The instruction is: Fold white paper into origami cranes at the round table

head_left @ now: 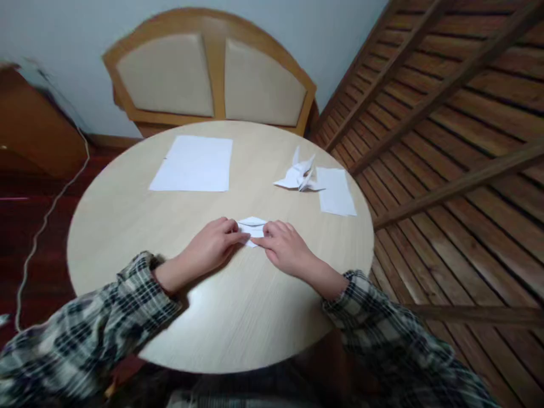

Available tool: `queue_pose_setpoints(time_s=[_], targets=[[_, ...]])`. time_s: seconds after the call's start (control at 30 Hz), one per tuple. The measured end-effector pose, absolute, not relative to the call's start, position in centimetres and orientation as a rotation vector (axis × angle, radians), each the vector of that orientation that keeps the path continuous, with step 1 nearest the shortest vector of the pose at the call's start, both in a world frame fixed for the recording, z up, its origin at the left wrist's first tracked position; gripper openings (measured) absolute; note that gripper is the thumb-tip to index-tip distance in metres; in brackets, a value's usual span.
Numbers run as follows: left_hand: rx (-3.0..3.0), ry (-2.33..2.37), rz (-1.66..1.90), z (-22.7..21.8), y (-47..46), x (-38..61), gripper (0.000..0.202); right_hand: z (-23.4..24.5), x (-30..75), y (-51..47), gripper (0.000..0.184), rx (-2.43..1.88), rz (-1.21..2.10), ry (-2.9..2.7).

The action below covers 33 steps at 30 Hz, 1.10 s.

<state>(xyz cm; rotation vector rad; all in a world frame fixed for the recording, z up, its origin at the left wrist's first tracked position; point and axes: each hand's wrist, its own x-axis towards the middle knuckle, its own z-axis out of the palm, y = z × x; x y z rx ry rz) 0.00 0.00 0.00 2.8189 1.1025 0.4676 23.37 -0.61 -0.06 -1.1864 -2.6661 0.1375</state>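
Note:
A small folded piece of white paper [253,228] lies on the round light wooden table [127,226], near its middle. My left hand [210,248] pinches the paper's left side, fingers curled together. My right hand [284,246] presses and pinches its right side, fingertips on the fold. Both hands rest on the tabletop, and they hide part of the paper. Plaid sleeves cover both forearms.
A flat white sheet [193,164] lies at the far left of the table. A folded paper figure [300,173] sits at the far right beside another white sheet [338,192]. A cushioned wooden chair [212,73] stands behind the table. A cable [46,215] runs along the floor at left.

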Motion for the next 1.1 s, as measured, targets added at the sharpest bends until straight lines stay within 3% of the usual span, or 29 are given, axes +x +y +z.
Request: queue_pose_setpoints(time_s=[0.27, 0.63, 1.1], targets=[[3.002, 1.23, 0.219, 0.5, -3.0, 0.8, 0.034, -0.4, 23.6, -1.1, 0.042, -1.159, 0.11, -2.667], [2.992, 1.335, 0.176, 0.5, -3.8, 1.8, 0.03, 0.6, 22.6, -1.8, 0.031, -1.228, -0.045, -2.722], [2.807, 1.484, -0.227, 1.2, -4.4, 2.4, 0.05, -0.7, 21.4, -4.3, 0.042, -1.43, -0.137, -2.662]])
